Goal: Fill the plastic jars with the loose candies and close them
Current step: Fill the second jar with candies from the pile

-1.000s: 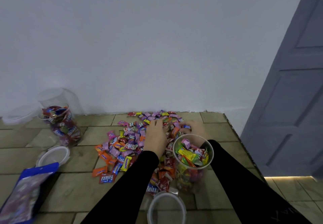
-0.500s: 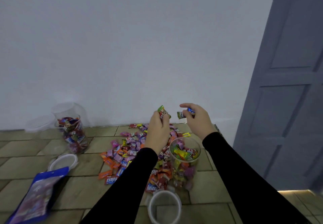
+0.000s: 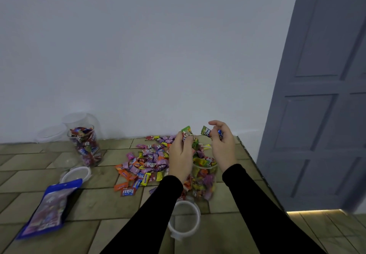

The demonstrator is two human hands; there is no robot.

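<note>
Jar mouth (image 3: 204,166) open w/ hands just above; candy pile (image 3: 146,160) crowds left, floor (image 3: 95,200) btwn pile & pouch (image 3: 49,210) bare

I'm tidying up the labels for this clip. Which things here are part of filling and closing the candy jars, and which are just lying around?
Part of the job:
left hand and right hand, both holding candies
near jar
loose candies
near lid
far jar
second lid

Lying about:
blue bag
grey door
</note>
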